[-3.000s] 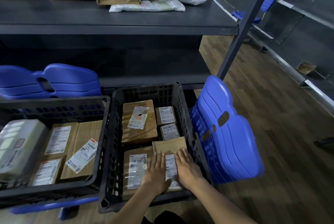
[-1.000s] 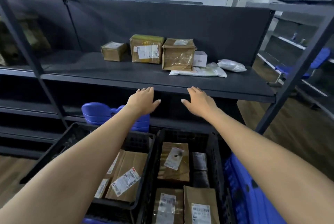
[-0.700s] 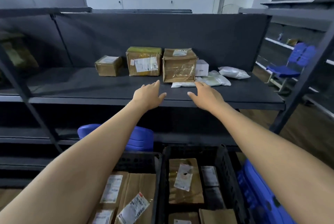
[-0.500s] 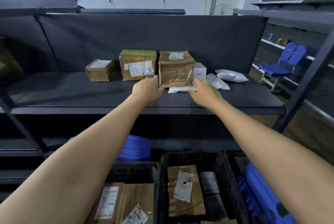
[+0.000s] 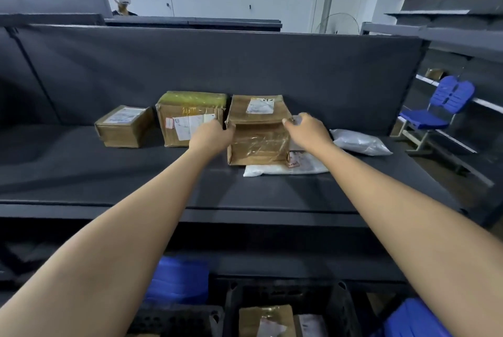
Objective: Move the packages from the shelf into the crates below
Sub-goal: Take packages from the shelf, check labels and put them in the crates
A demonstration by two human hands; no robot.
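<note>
On the far left of my feed, a small brown cardboard box with a white label [image 5: 123, 126] sits on the dark grey shelf [image 5: 81, 173]. It stands apart from its neighbour, a larger brown cardboard box with a yellow-green taped top [image 5: 190, 116]. Just in front of that one I see the left hand [image 5: 211, 137]. Its fingers [image 5: 227, 127] are curled round the upper left edge of the brown cardboard box wrapped in clear tape [image 5: 258, 135].

This taped box stands upright near the shelf's back panel, with a white label on its top. It is very close beside the yellow-green one, and I cannot tell whether they touch. The right hand [image 5: 307, 132] grips the taped box at its upper right corner, its fingers [image 5: 288, 121] closed on the front top edge.

A flat white plastic mailer [image 5: 307, 166] lies against the box's lower right front. I cannot tell whether the box rests on it. Further right, a puffy white plastic bag [image 5: 359, 142] lies on the shelf, apart from the right hand. A blue plastic chair [image 5: 438, 108] stands beyond the shelf's right end.

Along the bottom of my view, under the shelf, I see a stack of blue plastic seats [image 5: 177, 279]. To their right, a black plastic crate [image 5: 345, 306] holds a brown labelled parcel [image 5: 265, 319].
</note>
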